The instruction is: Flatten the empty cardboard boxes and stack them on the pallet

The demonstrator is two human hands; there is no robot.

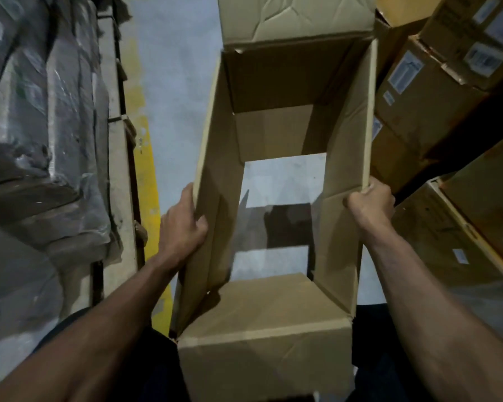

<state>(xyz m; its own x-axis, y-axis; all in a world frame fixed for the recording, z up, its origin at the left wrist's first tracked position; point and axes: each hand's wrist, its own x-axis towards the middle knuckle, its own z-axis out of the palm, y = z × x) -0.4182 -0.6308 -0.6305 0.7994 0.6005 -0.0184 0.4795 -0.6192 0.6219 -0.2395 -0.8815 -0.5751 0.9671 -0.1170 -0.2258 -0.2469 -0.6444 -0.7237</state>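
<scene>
Hands [183, 221] [370, 203] clasp open box [343, 134] side edges.

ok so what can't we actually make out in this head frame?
- Labels on the stacked boxes, right: print too small and blurred to read.
- Wrapped load, left: motion blur and plastic film hide its contents.
- Left hand and right hand grip the open box: fingertips hidden behind its walls.
- Box's near panel: cut off by the bottom edge.
- Pallet for stacking: cannot tell which it is.
</scene>
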